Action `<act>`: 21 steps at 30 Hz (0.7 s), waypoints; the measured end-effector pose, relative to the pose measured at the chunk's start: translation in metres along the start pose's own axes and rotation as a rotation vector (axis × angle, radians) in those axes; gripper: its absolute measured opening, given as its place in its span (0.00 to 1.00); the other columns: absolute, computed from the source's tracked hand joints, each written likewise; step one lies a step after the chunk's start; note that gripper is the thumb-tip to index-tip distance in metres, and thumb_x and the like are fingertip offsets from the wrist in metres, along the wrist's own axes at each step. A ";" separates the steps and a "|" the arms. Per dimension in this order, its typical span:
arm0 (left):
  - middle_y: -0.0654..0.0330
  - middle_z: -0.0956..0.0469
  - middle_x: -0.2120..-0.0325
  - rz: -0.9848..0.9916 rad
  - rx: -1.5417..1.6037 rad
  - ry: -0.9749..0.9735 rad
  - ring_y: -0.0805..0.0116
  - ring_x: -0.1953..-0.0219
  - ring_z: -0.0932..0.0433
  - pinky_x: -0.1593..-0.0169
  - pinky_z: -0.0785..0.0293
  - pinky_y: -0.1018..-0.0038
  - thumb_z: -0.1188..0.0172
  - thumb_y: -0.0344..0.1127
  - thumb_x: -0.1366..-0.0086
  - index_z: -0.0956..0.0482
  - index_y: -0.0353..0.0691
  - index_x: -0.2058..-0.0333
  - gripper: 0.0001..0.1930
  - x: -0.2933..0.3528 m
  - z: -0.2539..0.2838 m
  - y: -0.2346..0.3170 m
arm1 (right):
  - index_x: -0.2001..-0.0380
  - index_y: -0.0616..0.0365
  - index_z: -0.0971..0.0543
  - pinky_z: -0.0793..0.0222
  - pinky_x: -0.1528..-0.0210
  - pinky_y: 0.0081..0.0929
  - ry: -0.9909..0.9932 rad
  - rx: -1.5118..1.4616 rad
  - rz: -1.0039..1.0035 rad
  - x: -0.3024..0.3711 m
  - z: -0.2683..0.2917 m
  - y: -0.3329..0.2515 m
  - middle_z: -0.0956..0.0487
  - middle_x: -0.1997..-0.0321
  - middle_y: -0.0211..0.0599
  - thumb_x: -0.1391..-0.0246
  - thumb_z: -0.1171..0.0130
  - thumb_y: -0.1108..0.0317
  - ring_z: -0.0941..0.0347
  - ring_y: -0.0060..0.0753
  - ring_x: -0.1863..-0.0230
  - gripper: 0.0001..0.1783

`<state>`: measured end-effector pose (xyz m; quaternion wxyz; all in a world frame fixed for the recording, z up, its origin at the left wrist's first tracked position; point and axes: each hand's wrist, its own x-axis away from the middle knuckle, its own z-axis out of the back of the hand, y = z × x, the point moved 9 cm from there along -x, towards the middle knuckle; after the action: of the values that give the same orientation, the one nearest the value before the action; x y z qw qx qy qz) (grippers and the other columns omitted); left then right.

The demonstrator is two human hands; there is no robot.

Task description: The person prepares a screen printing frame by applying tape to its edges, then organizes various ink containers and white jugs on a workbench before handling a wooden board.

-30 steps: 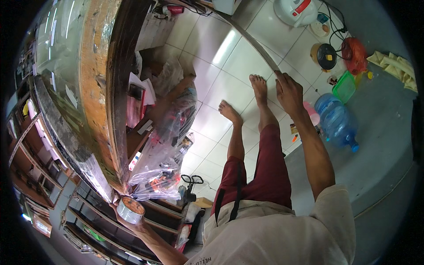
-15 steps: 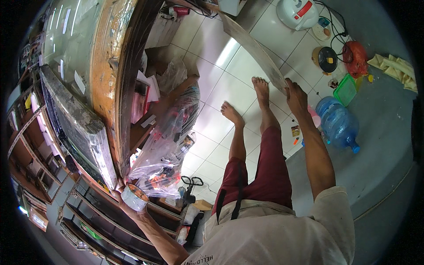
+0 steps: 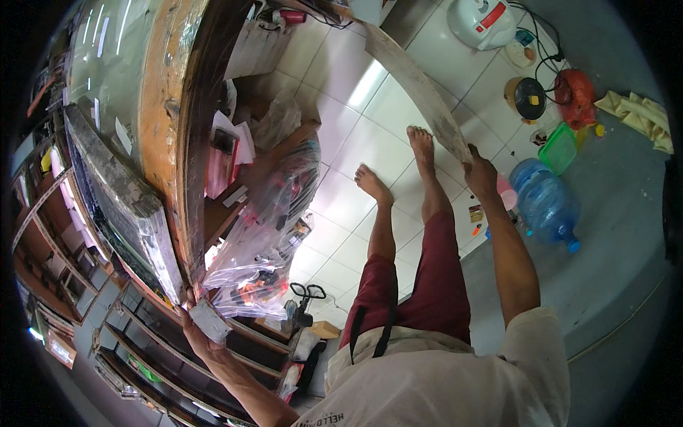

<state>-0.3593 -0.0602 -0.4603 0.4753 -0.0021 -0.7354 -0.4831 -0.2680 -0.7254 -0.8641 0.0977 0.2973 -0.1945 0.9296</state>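
At the lower left, my left hand (image 3: 197, 340) is closed round a short whitish-grey cylinder (image 3: 210, 322), which looks like a wide roll of tape. Its side now faces up and its open end is hidden. The fingertips are close to the lower corner of a worn, plastic-covered slab (image 3: 135, 188) beside the wooden-edged table (image 3: 167, 135). On the right, my right hand (image 3: 482, 174) grips the near end of a long, thin pale board (image 3: 420, 89). The board runs away to the top, above the tiled floor.
A clear plastic bag (image 3: 267, 235) of goods sits beneath the table edge. Right of my feet are a blue water jug (image 3: 544, 199), a green tray (image 3: 558, 148), a red bag (image 3: 573, 97) and a white rice cooker (image 3: 482, 23). Shelves (image 3: 178, 356) stand at lower left.
The whitish cylinder has turned in my left hand, so its orange-brown open end no longer shows. My right hand and the board's near end have shifted slightly right and downward.
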 end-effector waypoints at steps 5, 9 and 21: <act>0.51 0.21 0.49 0.041 -0.047 0.092 0.59 0.51 0.20 0.46 0.21 0.64 0.57 0.44 0.24 0.32 0.33 0.39 0.24 0.014 -0.037 -0.009 | 0.48 0.61 0.26 0.27 0.60 0.49 0.016 -0.139 -0.009 0.021 -0.006 0.034 0.19 0.66 0.55 0.38 0.46 0.64 0.21 0.59 0.62 0.18; 0.52 0.18 0.58 -0.142 -0.209 0.414 0.67 0.62 0.19 0.58 0.20 0.69 0.54 0.46 0.25 0.27 0.34 0.45 0.22 0.035 -0.025 -0.011 | 0.50 0.63 0.24 0.27 0.60 0.47 0.088 -0.259 0.024 0.026 -0.018 0.055 0.19 0.63 0.58 0.34 0.48 0.61 0.22 0.60 0.61 0.18; 0.53 0.26 0.53 0.574 -0.157 -0.369 0.63 0.56 0.22 0.50 0.23 0.67 0.41 0.40 0.32 0.40 0.38 0.34 0.31 -0.132 -0.311 -0.321 | 0.50 0.61 0.21 0.25 0.58 0.39 0.270 -0.309 0.059 0.038 0.052 0.044 0.18 0.58 0.51 0.38 0.42 0.63 0.19 0.51 0.61 0.18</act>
<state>-0.2187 -0.3930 -0.7550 0.4492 -0.3326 -0.7389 -0.3763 -0.2847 -0.7844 -0.8163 0.1401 0.1454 -0.3286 0.9226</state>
